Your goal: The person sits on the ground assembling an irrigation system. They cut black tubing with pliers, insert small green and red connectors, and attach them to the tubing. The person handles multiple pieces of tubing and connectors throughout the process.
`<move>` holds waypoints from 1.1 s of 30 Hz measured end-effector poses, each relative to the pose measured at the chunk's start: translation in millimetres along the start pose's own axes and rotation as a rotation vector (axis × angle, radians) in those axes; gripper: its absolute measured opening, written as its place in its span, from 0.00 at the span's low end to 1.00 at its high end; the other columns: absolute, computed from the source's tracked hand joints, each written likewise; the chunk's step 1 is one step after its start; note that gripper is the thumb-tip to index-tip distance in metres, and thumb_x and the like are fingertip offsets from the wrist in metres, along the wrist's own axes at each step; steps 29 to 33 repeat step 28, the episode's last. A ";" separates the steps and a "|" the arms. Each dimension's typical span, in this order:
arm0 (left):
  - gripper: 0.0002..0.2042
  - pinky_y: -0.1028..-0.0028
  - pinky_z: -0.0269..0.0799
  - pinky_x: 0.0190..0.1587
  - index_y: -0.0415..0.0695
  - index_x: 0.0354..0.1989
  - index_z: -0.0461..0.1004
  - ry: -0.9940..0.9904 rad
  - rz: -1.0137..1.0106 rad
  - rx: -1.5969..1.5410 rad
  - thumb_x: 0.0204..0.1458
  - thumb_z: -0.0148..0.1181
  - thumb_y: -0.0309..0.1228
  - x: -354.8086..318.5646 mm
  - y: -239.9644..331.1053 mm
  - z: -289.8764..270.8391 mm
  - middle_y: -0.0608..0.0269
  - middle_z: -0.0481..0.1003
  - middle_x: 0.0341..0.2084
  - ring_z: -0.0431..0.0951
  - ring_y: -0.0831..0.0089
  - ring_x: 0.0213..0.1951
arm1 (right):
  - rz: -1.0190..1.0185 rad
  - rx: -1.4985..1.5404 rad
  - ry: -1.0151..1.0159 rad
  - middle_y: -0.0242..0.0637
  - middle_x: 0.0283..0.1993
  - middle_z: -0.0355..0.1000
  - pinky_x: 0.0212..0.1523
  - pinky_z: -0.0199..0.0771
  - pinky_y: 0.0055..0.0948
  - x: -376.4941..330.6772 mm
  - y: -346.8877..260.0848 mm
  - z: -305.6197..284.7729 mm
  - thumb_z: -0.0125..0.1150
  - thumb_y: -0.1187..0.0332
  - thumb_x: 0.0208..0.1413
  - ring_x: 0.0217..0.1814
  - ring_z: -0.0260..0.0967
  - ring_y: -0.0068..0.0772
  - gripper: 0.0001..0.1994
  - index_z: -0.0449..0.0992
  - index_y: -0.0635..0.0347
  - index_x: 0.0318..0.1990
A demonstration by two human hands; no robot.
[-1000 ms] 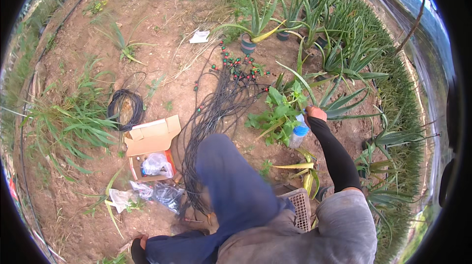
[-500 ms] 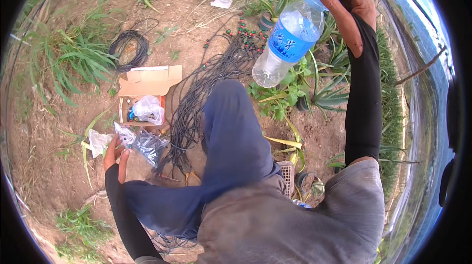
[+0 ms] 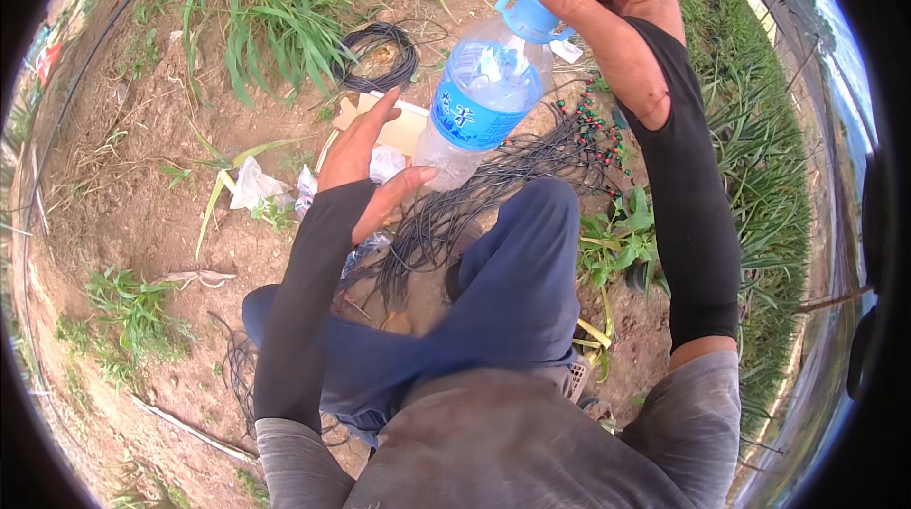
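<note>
My right hand (image 3: 607, 20) grips the blue handle cap of a clear plastic water bottle (image 3: 479, 101) with a blue label, holding it tilted in front of me. Just below it, my left hand (image 3: 365, 163) is open with spread fingers, its thumb touching the bottle's base. Both arms wear black sleeves. My knee in dark blue trousers (image 3: 517, 291) sits beneath the bottle.
A bundle of thin black tubes (image 3: 446, 215) with red tips lies on the bare soil. A cardboard box (image 3: 399, 125), crumpled plastic bags (image 3: 251, 186), a coil of black hose (image 3: 380, 54) and grass clumps (image 3: 275, 20) surround it. Green plants (image 3: 759, 177) line the right side.
My right hand has picked up the bottle from the plants and brought it up in front of me. My left hand rose from the plastic bags to the bottle's base.
</note>
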State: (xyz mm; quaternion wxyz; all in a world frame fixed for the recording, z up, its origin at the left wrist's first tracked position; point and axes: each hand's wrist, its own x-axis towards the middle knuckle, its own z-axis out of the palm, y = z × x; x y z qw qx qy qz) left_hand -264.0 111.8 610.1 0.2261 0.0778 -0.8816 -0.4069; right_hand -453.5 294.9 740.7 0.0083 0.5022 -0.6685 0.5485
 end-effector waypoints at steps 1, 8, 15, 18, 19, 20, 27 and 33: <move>0.47 0.60 0.62 0.62 0.43 0.69 0.53 0.029 0.021 0.000 0.41 0.73 0.43 0.3 -0.8 8.7 0.43 0.67 0.58 0.67 0.52 0.61 | 0.076 0.022 -0.010 0.30 0.32 0.77 0.39 0.72 0.19 -1.8 -0.2 17.1 0.64 0.66 0.57 0.35 0.73 0.16 0.09 0.80 0.65 0.38; 0.60 0.61 0.59 0.64 0.43 0.72 0.36 0.108 -0.130 -0.647 0.32 0.77 0.29 -27.2 -6.9 56.1 0.50 0.57 0.64 0.62 0.60 0.64 | 0.166 -0.093 -0.269 0.33 0.26 0.74 0.27 0.65 0.25 -32.2 -1.3 83.0 0.65 0.63 0.52 0.26 0.66 0.21 0.11 0.81 0.61 0.37; 0.53 0.63 0.65 0.60 0.42 0.68 0.47 0.114 -0.295 -0.195 0.33 0.77 0.33 -58.2 -25.7 46.8 0.48 0.66 0.58 0.69 0.59 0.59 | -0.037 -0.226 -0.357 0.40 0.34 0.75 0.35 0.69 0.28 -31.8 16.3 76.2 0.59 0.60 0.60 0.33 0.71 0.30 0.14 0.79 0.61 0.44; 0.50 0.59 0.67 0.57 0.43 0.66 0.53 0.147 -0.165 0.097 0.31 0.77 0.35 -70.9 -27.7 48.8 0.44 0.67 0.55 0.71 0.50 0.56 | -0.013 -0.430 -0.505 0.45 0.27 0.75 0.33 0.72 0.40 -45.0 27.1 88.1 0.58 0.52 0.57 0.30 0.74 0.45 0.17 0.79 0.57 0.39; 0.50 0.58 0.68 0.57 0.43 0.66 0.53 0.141 -0.164 0.151 0.31 0.77 0.35 -74.3 -25.7 49.1 0.43 0.67 0.55 0.71 0.48 0.56 | -0.025 -0.502 -0.523 0.45 0.24 0.74 0.33 0.73 0.44 -52.4 31.9 94.4 0.59 0.50 0.55 0.29 0.75 0.49 0.17 0.79 0.56 0.33; 0.50 0.57 0.69 0.55 0.43 0.66 0.54 0.160 -0.149 0.238 0.30 0.77 0.35 -78.1 -24.0 49.5 0.43 0.68 0.53 0.71 0.45 0.54 | -0.060 -0.562 -0.501 0.44 0.23 0.74 0.31 0.73 0.43 -58.6 34.0 100.0 0.59 0.49 0.55 0.28 0.75 0.49 0.18 0.79 0.56 0.31; 0.48 0.62 0.72 0.48 0.46 0.66 0.58 0.220 -0.082 0.440 0.31 0.75 0.37 -103.2 -43.7 52.4 0.50 0.71 0.43 0.75 0.52 0.46 | 0.027 -0.641 -0.595 0.46 0.37 0.77 0.38 0.76 0.44 -74.1 37.1 117.4 0.62 0.52 0.53 0.36 0.77 0.48 0.17 0.75 0.50 0.46; 0.48 0.66 0.74 0.38 0.46 0.66 0.60 0.314 0.031 0.551 0.29 0.74 0.42 -106.2 -55.5 54.5 0.58 0.70 0.37 0.76 0.59 0.37 | -0.004 -0.630 -0.591 0.46 0.37 0.77 0.38 0.76 0.44 -65.8 34.8 123.9 0.62 0.52 0.53 0.36 0.77 0.48 0.17 0.75 0.50 0.46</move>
